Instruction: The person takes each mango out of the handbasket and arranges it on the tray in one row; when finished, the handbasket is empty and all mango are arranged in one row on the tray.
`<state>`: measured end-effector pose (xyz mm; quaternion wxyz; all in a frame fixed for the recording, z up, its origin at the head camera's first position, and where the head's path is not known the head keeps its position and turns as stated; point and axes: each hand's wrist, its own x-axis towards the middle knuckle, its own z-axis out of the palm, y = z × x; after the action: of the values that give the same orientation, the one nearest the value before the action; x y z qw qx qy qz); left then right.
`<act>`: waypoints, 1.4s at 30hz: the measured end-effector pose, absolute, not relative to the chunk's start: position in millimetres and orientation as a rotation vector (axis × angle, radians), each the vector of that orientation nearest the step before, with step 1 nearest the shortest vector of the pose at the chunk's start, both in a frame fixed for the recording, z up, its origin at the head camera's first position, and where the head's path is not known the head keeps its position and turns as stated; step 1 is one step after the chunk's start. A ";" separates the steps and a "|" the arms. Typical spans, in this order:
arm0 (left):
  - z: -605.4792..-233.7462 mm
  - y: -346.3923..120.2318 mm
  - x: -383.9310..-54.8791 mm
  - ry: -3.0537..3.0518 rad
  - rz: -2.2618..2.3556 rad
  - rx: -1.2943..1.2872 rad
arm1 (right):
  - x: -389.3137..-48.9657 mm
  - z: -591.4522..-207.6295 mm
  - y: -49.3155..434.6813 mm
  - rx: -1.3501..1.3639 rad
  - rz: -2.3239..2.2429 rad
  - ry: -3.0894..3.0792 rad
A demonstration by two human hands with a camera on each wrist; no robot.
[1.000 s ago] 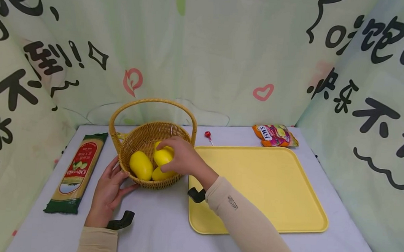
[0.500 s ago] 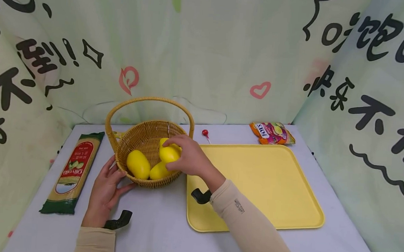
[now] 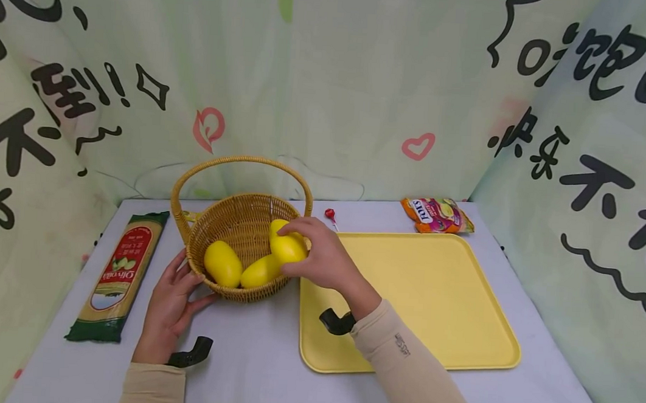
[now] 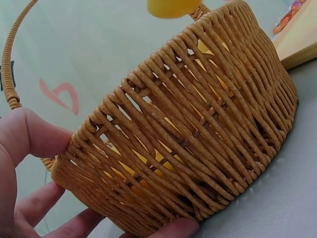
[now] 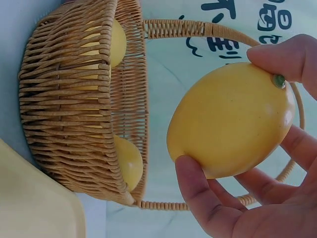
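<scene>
In the head view my right hand point(image 3: 323, 253) holds a yellow mango point(image 3: 289, 248) over the right side of the wicker basket point(image 3: 240, 212). The right wrist view shows this mango point(image 5: 230, 119) pinched between thumb and fingers, its green stem tip near the thumb, well above the rim. Two more yellow mangoes lie in the basket, one at the left point(image 3: 223, 263) and one at the front point(image 3: 261, 271). My left hand point(image 3: 171, 312) grips the basket's front left side. In the left wrist view its fingers point(image 4: 34, 134) lie against the rim and lower weave.
A yellow tray point(image 3: 405, 303) lies right of the basket. Behind it are a colourful FOX'S candy bag point(image 3: 437, 215) and a small red lollipop point(image 3: 330, 214). An Olivoila packet point(image 3: 118, 276) lies at the left. The basket's tall handle point(image 3: 243, 159) arches over it. Printed curtains surround the table.
My right hand has lifted the mango and moved it rightward, toward the basket's right rim. More of the front mango now shows. My left hand stays on the basket.
</scene>
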<state>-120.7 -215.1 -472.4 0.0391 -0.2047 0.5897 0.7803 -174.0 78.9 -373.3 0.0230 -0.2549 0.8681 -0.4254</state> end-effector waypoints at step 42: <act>-476.8 -214.0 -123.8 1.830 2.400 -0.661 | -138.6 -390.8 140.1 -0.523 -1.574 2.630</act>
<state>-123.8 -214.0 -476.8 0.0260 -0.2138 0.5921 0.7765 -138.6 140.1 -390.8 0.0162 -0.1681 0.8457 -0.5062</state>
